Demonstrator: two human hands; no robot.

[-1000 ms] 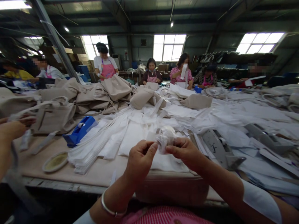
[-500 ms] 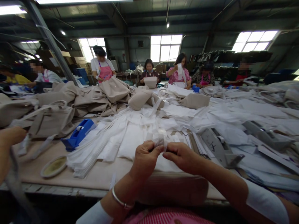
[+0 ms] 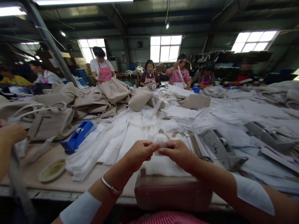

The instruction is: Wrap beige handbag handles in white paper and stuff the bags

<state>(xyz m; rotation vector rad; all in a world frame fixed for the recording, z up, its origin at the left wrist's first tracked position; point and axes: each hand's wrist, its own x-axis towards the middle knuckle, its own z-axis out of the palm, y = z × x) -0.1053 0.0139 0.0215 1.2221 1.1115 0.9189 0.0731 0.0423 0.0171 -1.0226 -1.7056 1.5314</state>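
My left hand (image 3: pixel 140 153) and my right hand (image 3: pixel 179 153) meet in front of me, their fingertips pinched together. Between them is a small piece of translucent white wrapping (image 3: pixel 161 140), partly covered by the fingers; whatever lies inside it cannot be made out. Just below my hands a taupe bag (image 3: pixel 173 191) sits at the table's front edge. White sheet material (image 3: pixel 163 166) covers its top.
Left of my hands lie stacked white strips (image 3: pixel 90 158), a blue tape dispenser (image 3: pixel 78 137) and a shallow round dish (image 3: pixel 52 171). A grey tape dispenser (image 3: pixel 219 149) stands to the right. Taupe bags (image 3: pixel 51 121) pile up behind. A co-worker's hand (image 3: pixel 12 133) is at far left.
Both hands have drawn slightly closer to each other, and my left wrist has swung left and lower, uncovering more of the taupe bag. The wrapping is still between my fingers.
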